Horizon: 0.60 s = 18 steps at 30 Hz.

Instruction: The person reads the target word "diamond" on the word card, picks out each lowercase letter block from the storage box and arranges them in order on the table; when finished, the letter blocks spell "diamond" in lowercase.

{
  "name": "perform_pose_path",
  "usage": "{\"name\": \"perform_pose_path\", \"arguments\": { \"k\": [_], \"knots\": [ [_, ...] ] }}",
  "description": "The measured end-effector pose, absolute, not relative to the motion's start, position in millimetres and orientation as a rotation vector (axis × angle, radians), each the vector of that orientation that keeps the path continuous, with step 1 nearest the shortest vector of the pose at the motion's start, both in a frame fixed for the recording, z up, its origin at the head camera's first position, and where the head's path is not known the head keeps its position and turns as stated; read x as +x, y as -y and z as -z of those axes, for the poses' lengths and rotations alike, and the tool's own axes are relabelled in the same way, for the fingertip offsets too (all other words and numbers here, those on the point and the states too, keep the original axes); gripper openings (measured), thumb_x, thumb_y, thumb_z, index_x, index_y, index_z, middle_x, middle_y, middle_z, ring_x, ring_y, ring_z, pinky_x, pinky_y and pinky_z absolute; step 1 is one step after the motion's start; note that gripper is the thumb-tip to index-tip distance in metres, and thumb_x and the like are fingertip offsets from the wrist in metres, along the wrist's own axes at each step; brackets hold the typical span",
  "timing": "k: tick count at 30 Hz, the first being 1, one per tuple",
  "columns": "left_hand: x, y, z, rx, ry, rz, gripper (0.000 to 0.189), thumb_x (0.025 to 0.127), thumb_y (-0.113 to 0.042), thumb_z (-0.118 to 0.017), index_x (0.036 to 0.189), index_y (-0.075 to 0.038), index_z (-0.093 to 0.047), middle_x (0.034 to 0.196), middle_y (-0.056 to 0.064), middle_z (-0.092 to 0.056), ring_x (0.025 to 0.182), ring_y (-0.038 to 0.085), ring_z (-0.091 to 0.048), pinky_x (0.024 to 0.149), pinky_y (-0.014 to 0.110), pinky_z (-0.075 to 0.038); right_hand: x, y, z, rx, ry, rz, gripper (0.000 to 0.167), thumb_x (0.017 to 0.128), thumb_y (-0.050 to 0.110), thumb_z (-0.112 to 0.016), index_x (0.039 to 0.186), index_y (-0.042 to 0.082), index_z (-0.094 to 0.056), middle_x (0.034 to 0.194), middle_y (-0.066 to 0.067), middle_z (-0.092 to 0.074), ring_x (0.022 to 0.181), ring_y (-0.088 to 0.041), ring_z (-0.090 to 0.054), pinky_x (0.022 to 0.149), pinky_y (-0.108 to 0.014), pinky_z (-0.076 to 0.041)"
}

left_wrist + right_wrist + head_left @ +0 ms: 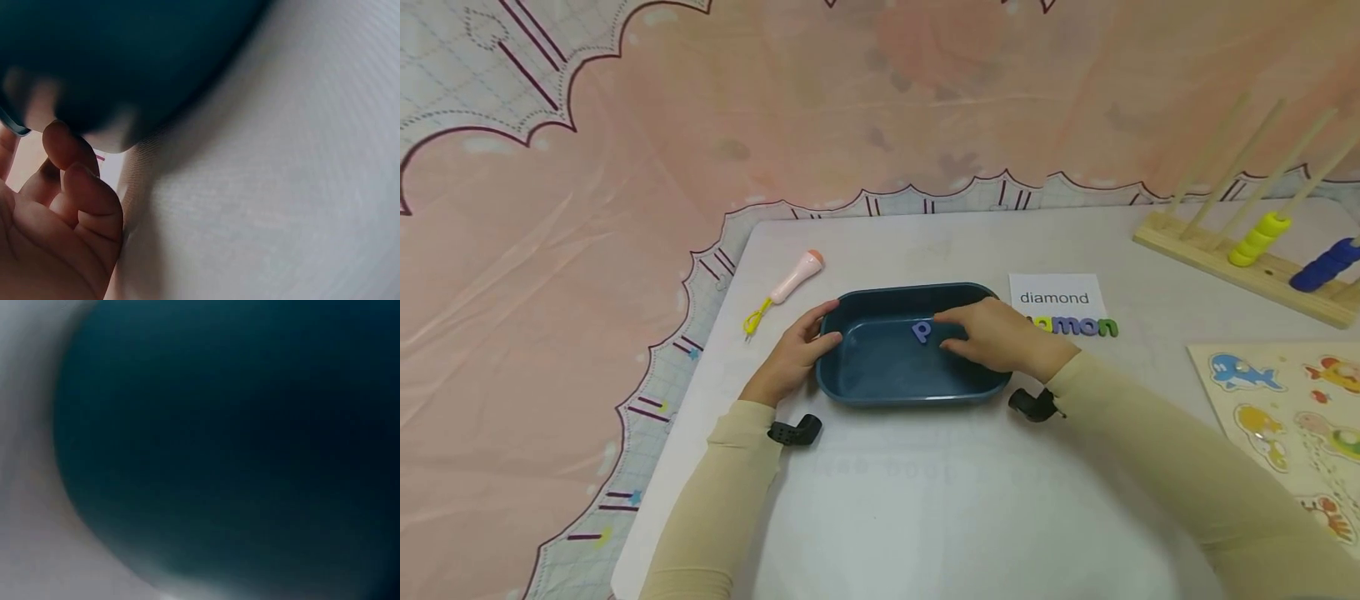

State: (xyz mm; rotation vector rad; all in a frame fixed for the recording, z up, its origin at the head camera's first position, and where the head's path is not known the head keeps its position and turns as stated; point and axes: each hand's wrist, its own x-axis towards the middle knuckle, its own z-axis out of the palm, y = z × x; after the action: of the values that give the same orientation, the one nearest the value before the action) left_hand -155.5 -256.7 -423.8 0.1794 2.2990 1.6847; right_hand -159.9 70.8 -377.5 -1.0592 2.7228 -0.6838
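Observation:
A dark teal tray (880, 367) stands on the white table. My left hand (792, 354) holds its left end, thumb over the rim and the other fingers on the outside. Curled fingers (75, 150) of that hand show beside the tray's outer wall (137, 50) in the left wrist view. Inside the tray lies a small purple letter (921, 332) that looks like a P. My right hand (992, 333) reaches over the right rim, thumb and index finger apart near the letter. Only the blurred tray wall (187, 456) fills the right wrist view; the hand is hidden there.
Behind my right hand lies a white card (1060, 292) reading "diamond", with several coloured letters (1086, 326) along its lower edge, partly covered. A pink handle with a yellow cord (797, 275) lies at left. At right are a wooden bead stand (1247, 267) and an animal puzzle board (1285, 400).

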Motion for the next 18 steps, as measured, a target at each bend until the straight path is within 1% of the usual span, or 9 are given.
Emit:
{"name": "perform_pose_path", "arguments": {
  "k": [1,3,4,6,9,12,18],
  "knots": [
    [-155.2,256.6,423.7,0.182,-2.298,-1.686,0.058,0.102,-0.017,-0.059,0.156,-0.014,-0.036,0.161,0.01,-0.03,0.144,0.028,-0.033,0.112,0.048,-0.033,-160.3,-68.0,378.7,-1.066,-2.719,0.665,0.043,0.095,0.019,-0.07,0.134,0.001,-0.062,0.107,-0.015,-0.072,0.066,-0.014,-0.057,0.07,-0.034,-0.052],
    [-155.0,256.5,423.7,0.183,-2.301,-1.684,0.058,0.102,-0.018,-0.059,0.156,-0.015,-0.036,0.161,0.01,-0.029,0.144,0.027,-0.032,0.112,0.048,-0.033,-161.4,-63.1,381.5,-1.074,-2.715,0.635,0.043,0.095,0.021,-0.07,0.134,0.002,-0.063,0.125,-0.015,-0.067,0.08,-0.017,-0.062,0.08,-0.038,-0.054],
    [-154.9,256.1,423.6,0.184,-2.302,-1.681,0.058,0.102,-0.018,-0.058,0.156,-0.014,-0.036,0.161,0.01,-0.029,0.144,0.027,-0.032,0.113,0.048,-0.033,-161.9,-61.4,383.1,-1.076,-2.716,0.62,0.043,0.096,0.021,-0.07,0.134,0.003,-0.063,0.128,-0.014,-0.066,0.088,-0.018,-0.064,0.085,-0.04,-0.054],
    [-154.7,255.2,423.4,0.185,-2.308,-1.674,0.058,0.103,-0.018,-0.058,0.156,-0.014,-0.035,0.161,0.01,-0.029,0.145,0.028,-0.032,0.113,0.048,-0.032,-162.8,-58.8,385.8,-1.077,-2.718,0.591,0.043,0.096,0.023,-0.069,0.134,0.004,-0.063,0.129,-0.014,-0.065,0.099,-0.021,-0.067,0.089,-0.043,-0.054],
    [-154.6,254.0,423.3,0.18,-2.31,-1.669,0.058,0.102,-0.018,-0.058,0.156,-0.015,-0.035,0.161,0.01,-0.029,0.144,0.028,-0.032,0.112,0.049,-0.033,-163.9,-56.7,389.0,-1.065,-2.735,0.526,0.042,0.097,0.025,-0.068,0.134,0.006,-0.064,0.13,-0.014,-0.065,0.111,-0.028,-0.066,0.092,-0.046,-0.053],
    [-154.3,253.1,423.0,0.183,-2.307,-1.673,0.058,0.102,-0.017,-0.058,0.156,-0.014,-0.035,0.161,0.011,-0.03,0.143,0.029,-0.033,0.112,0.049,-0.034,-164.4,-55.9,390.6,-1.037,-2.743,0.462,0.043,0.097,0.027,-0.067,0.135,0.008,-0.064,0.132,-0.013,-0.064,0.114,-0.03,-0.064,0.093,-0.047,-0.053],
    [-153.7,254.4,422.2,0.182,-2.312,-1.674,0.059,0.103,-0.017,-0.057,0.157,-0.014,-0.034,0.161,0.012,-0.03,0.143,0.029,-0.034,0.112,0.049,-0.033,-166.2,-53.0,392.5,-1.016,-2.728,0.426,0.047,0.097,0.031,-0.068,0.138,0.011,-0.062,0.135,-0.009,-0.063,0.116,-0.028,-0.063,0.094,-0.047,-0.052]
  ]
}}
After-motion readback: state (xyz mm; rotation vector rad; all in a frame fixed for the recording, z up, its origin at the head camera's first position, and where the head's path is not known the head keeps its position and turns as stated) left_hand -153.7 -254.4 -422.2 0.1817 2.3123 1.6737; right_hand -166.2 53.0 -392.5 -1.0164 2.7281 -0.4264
